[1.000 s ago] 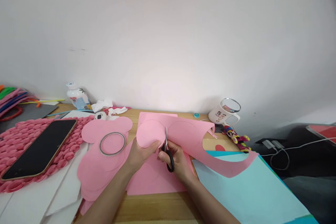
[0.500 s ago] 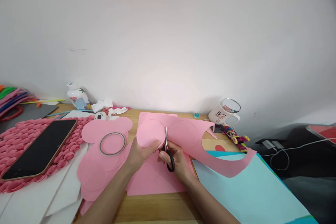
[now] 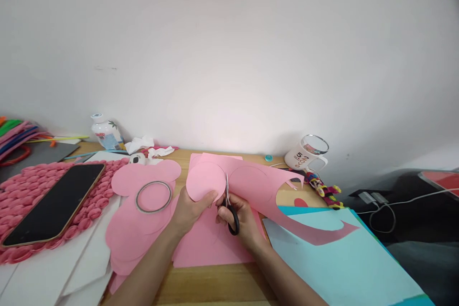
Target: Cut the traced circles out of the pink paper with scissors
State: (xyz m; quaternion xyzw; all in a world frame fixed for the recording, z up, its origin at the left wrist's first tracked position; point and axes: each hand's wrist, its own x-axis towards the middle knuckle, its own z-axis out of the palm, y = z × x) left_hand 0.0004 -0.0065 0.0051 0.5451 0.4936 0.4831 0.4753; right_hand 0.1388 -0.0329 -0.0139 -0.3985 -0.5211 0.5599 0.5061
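My left hand (image 3: 189, 210) pinches a pink paper sheet (image 3: 251, 182) at the lower edge of a half-cut circle (image 3: 204, 180). My right hand (image 3: 245, 219) is closed on black-handled scissors (image 3: 229, 201), blades pointing up into the paper between two drawn circles. A long curved strip of the same sheet (image 3: 322, 234) trails to the right over light blue paper. More pink paper (image 3: 211, 244) lies flat under both hands.
Cut pink circles (image 3: 139, 220) with a tape ring (image 3: 154, 196) lie left of my hands. A phone (image 3: 53, 203) rests on a pink woven mat (image 3: 21, 186). White mug (image 3: 304, 155), bottle (image 3: 105, 132), light blue sheets (image 3: 344, 267) and cables (image 3: 387, 203) sit around.
The paper has tilted a little; its trailing strip on the right dropped lower and now lies flatter on the blue sheet. Both hands stay almost where they were.
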